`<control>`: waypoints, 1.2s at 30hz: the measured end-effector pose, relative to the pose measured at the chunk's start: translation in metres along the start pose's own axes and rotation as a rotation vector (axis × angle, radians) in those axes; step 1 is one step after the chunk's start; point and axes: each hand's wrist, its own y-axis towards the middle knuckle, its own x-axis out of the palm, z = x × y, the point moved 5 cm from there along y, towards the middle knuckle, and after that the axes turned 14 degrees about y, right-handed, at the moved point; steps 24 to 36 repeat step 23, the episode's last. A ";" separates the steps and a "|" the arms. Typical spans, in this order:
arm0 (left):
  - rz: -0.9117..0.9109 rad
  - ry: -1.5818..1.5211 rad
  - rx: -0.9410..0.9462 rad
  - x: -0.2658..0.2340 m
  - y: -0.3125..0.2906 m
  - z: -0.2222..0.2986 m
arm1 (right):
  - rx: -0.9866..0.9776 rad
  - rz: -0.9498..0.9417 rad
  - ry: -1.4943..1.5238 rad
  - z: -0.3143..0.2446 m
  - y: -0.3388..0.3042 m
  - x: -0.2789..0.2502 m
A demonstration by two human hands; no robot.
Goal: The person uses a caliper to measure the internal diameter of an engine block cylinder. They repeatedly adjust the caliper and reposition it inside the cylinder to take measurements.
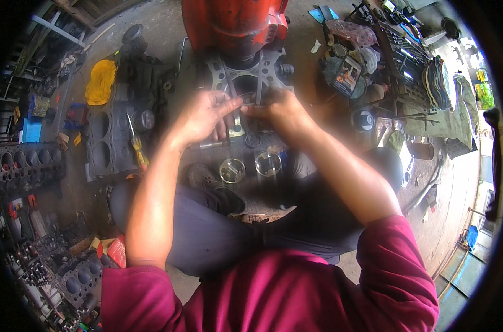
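Both forearms extended forward, left hand (203,117) and right hand (280,112) meeting, fingers pinched together.

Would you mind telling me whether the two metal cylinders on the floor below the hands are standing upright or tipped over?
Upright: both cylinders show round open rims facing the camera, side by side on the floor.

Grimy concrete floor (168,33) everywhere, pretty hazy light; engine blocks (105,138) lying on the left, yellow rag (100,82) far left; cluttered tool pile (406,61) far right
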 end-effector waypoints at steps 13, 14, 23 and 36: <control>0.015 0.017 0.010 0.001 0.001 0.000 | 0.057 0.012 0.128 0.000 0.002 0.000; 0.015 0.004 0.014 0.001 0.001 0.000 | 0.044 -0.010 0.148 -0.001 0.002 0.001; 0.021 0.002 0.008 0.001 0.001 0.001 | 0.044 0.008 0.085 -0.002 0.002 -0.001; 0.021 0.002 0.008 0.001 0.001 0.001 | 0.044 0.008 0.085 -0.002 0.002 -0.001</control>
